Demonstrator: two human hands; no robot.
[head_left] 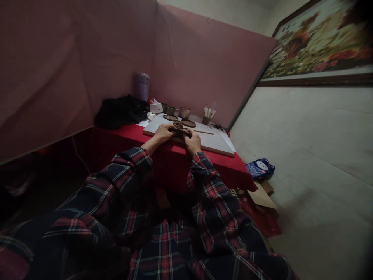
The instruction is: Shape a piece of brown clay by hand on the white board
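Observation:
My left hand (163, 133) and my right hand (193, 143) grip a thin, dark brown flat piece (180, 133) from its two sides, just above the near edge of a pale board (217, 145). Fingers of both hands are closed on it, partly hidden from view. Just behind the piece is a brown lump (177, 125) with a rough surface. Two round brown discs, one at the left (170, 117) and one at the right (188, 123), lie farther back on the board. A thin stick (205, 132) rests right of my hands.
A red cloth (131, 135) covers the table. Along the back stand small cups (171, 110), a glass jar (184, 112), a pot of tools (206, 119) and a purple bottle (143, 86). A black bundle (122, 112) sits left; a blue packet (260, 168) lies low at right.

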